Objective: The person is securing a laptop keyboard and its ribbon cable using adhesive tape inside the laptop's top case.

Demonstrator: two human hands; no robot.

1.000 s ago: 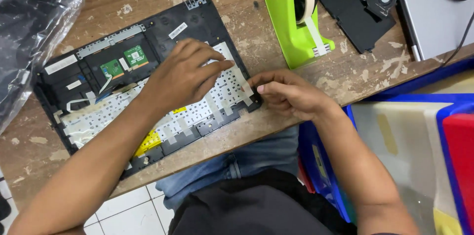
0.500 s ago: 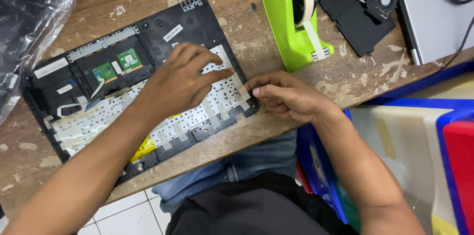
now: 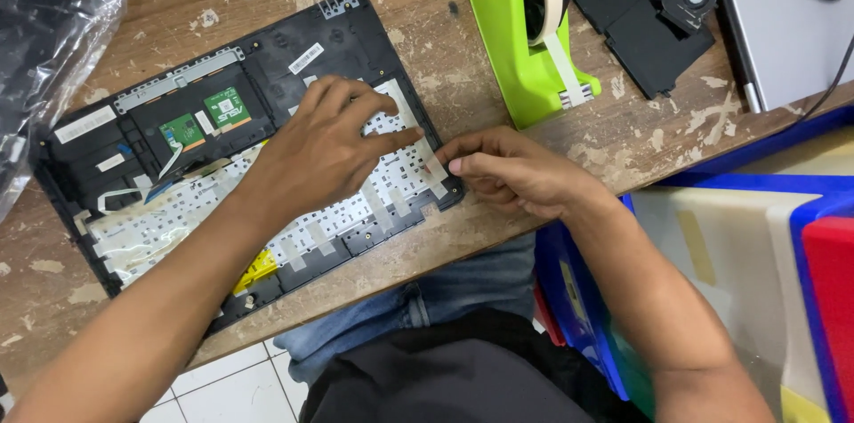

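An opened black laptop base lies upside down on the wooden bench, with the white back of its keyboard exposed and held by several strips of masking tape. My left hand rests flat on the keyboard's right part, fingers spread. My right hand is at the base's right edge, its fingertips pressing a strip of masking tape onto the keyboard corner. Two small green circuit boards sit in the base's upper part.
A lime-green tape dispenser with a roll of masking tape stands just right of the base. Black parts and cables lie behind it, beside a grey laptop. A clear plastic bag lies at left. Blue bins stand below the bench at right.
The view has shifted slightly. My right fingers have slid a little along the tape strip at the keyboard corner; my left hand stays pressed on the keyboard.
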